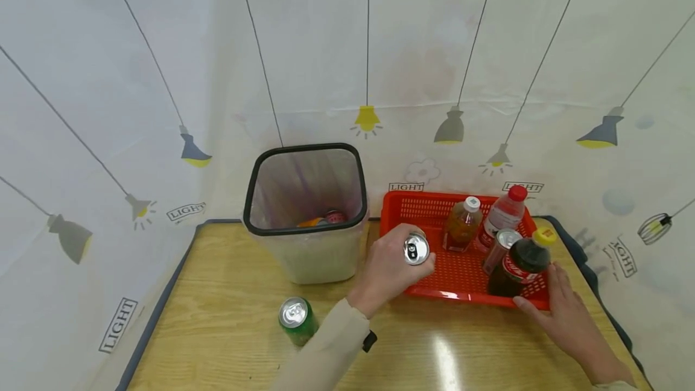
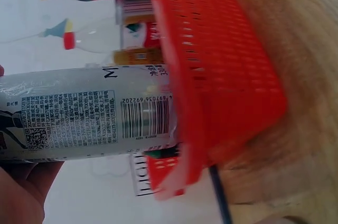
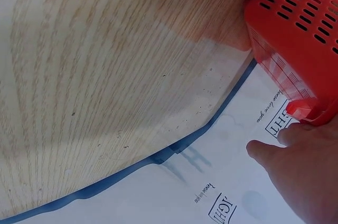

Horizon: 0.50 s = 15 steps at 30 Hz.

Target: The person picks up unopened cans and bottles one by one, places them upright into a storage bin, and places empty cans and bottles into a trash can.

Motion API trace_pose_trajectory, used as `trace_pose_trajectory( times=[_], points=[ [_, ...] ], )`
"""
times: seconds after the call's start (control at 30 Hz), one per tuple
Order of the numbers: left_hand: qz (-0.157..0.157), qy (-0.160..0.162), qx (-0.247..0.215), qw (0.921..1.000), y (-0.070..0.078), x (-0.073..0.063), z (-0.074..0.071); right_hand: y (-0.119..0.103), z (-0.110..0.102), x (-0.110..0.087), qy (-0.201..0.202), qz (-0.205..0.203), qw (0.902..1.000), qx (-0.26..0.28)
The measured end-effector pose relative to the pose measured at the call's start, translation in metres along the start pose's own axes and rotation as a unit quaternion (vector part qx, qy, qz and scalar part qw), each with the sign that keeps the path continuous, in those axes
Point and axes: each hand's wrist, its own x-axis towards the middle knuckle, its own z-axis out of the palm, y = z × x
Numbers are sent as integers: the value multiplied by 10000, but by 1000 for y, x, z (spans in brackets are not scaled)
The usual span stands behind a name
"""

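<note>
My left hand (image 1: 392, 265) grips an upright drink can (image 1: 415, 248) over the front left part of a red plastic basket (image 1: 446, 296). In the left wrist view the can (image 2: 68, 113) is whitish, with a barcode and printed text. My right hand (image 1: 575, 318) holds the basket's front right corner, thumb at the front rim and fingers along the right side. Inside the basket stand a cola bottle with a yellow cap (image 1: 520, 267), a small can (image 1: 501, 251), a clear bottle with a red cap (image 1: 503, 215) and an amber drink bottle with a white cap (image 1: 463, 224).
Left of the basket stands a bin (image 1: 326, 258) with a black rim and a liner, several colourful things at its bottom. A green can (image 1: 298, 320) is upright on the wooden table (image 1: 228, 318) in front of the bin. A patterned sheet (image 1: 326, 47) hangs behind the table.
</note>
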Motion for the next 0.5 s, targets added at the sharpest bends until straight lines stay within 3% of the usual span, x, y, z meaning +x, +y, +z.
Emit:
trace_pose_trajectory(
  times=[0.2,0.5],
  points=[
    [-351,-8,188,9992,-22,2,26,0,1,-1,7,3,10000,9],
    [-603,-130,179,9979,-40,1,47,1,2,0,-22,58,10000,6]
  ],
)
